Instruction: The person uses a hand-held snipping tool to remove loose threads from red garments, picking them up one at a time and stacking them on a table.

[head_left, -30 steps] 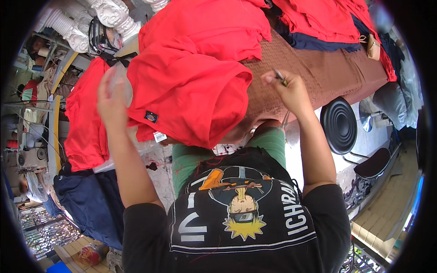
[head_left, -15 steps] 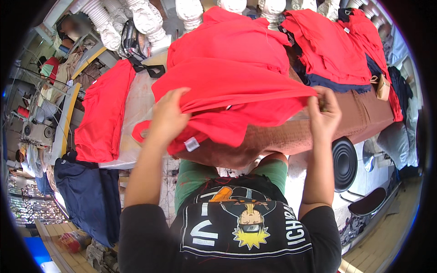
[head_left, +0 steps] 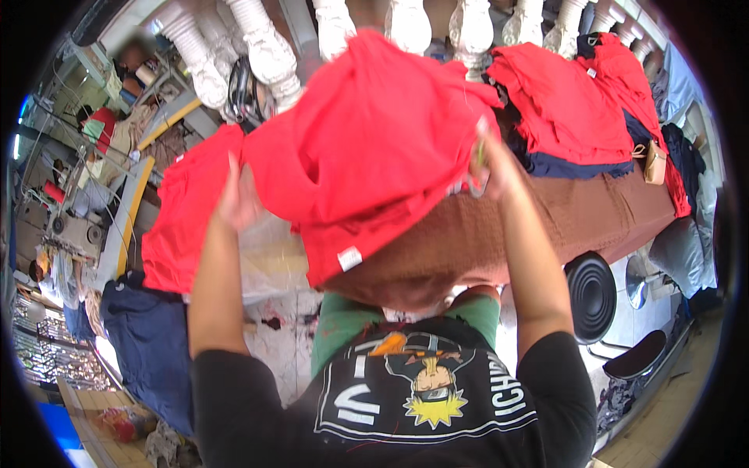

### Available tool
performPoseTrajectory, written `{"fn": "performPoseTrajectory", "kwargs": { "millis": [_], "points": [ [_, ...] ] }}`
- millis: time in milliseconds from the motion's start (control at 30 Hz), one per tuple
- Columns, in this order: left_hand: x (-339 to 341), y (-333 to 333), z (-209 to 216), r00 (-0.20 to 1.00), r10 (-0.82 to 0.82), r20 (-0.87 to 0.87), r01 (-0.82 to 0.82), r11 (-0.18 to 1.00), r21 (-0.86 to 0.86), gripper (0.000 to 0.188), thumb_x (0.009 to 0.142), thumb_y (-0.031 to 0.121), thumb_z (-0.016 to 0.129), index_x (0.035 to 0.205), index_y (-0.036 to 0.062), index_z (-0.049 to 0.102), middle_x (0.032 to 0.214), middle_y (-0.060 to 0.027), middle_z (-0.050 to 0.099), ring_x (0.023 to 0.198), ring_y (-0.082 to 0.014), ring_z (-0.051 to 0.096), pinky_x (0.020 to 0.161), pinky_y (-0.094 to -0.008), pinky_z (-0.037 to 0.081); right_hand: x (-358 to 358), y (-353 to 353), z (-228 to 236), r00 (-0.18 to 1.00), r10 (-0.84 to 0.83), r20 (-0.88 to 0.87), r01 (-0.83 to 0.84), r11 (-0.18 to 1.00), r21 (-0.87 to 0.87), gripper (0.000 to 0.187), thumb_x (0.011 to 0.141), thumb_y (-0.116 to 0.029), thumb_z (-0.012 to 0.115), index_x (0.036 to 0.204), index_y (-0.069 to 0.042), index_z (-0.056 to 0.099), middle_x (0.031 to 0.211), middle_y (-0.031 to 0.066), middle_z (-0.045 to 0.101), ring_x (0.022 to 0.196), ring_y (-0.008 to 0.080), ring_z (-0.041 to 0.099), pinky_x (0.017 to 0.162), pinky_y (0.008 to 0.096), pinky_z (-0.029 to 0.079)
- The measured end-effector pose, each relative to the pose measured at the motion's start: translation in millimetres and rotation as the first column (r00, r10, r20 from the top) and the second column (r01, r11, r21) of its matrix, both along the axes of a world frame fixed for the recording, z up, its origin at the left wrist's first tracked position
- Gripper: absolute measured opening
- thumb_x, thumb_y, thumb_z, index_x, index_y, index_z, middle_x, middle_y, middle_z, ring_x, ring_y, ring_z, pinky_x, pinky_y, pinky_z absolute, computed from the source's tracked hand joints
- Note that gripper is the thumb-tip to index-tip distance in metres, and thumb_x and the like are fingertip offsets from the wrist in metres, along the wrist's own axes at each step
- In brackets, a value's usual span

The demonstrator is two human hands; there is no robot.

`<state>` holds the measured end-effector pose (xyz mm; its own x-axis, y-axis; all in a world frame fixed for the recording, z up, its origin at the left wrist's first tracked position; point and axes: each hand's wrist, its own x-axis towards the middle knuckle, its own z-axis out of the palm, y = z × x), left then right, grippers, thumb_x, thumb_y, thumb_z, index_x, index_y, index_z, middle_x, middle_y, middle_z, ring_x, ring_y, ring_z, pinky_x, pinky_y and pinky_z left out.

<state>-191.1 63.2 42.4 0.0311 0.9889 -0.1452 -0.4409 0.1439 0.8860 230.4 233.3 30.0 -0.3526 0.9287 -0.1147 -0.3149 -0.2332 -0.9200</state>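
We hold our left hand (head_left: 240, 200) uncurled beside the red garment's (head_left: 374, 156) left edge. Our right hand (head_left: 498, 169) is clamped on a small tool (head_left: 480, 150) at its right, above the table (head_left: 597, 210).

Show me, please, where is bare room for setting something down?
Largest: brown cloth in front of the right garment stack, right of the middle red garments. Smaller: plastic-covered strip between the left red garment and the middle ones. The far side, before the white balusters, is crowded.
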Motion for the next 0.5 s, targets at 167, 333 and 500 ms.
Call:
{"fn": "performPoseTrajectory", "kwargs": {
  "millis": [167,333,500],
  "points": [
    [36,-22,-47,0.903,-0.102,-0.418,0.092,0.995,-0.045,0.043,0.090,0.020,0.063,0.129,0.0038,0.053,0.123,-0.0065,0.062,0.110,-0.0161,0.060,0.097,-0.0344,0.046,-5,-26,-17,0.984,-0.042,0.175,0.017,0.990,0.142,0.016,0.089,-0.026,0.068,0.094,-0.012,0.063,0.052,-0.0096,0.041,0.039,0.0030,0.031,0.037,0.0229,0.019],
    [16,-4,97,0.970,0.110,-0.215,0.006,0.877,0.480,0.028,0.090,0.011,0.061,0.117,0.0037,0.058,0.114,-0.0067,0.065,0.106,-0.0162,0.062,0.093,-0.0290,0.050,38,-24,70,0.976,-0.207,-0.068,0.217,0.910,0.352,0.010,0.090,-0.015,0.062,0.097,-0.009,0.064,0.051,-0.0078,0.041,0.040,0.0035,0.032,0.039,0.0220,0.020],
    [-50,43,116,0.952,0.307,0.004,-0.278,0.858,0.431,0.056,0.093,0.044,0.057,0.130,0.0038,0.049,0.130,-0.0108,0.057,0.116,-0.0220,0.056,0.100,-0.0405,0.046,48,56,94,0.968,-0.118,-0.222,0.182,0.938,0.294,0.024,0.093,-0.033,0.060,0.097,-0.010,0.061,0.065,-0.0069,0.055,0.042,0.0031,0.030,0.043,0.0185,0.025]
  ]
}}
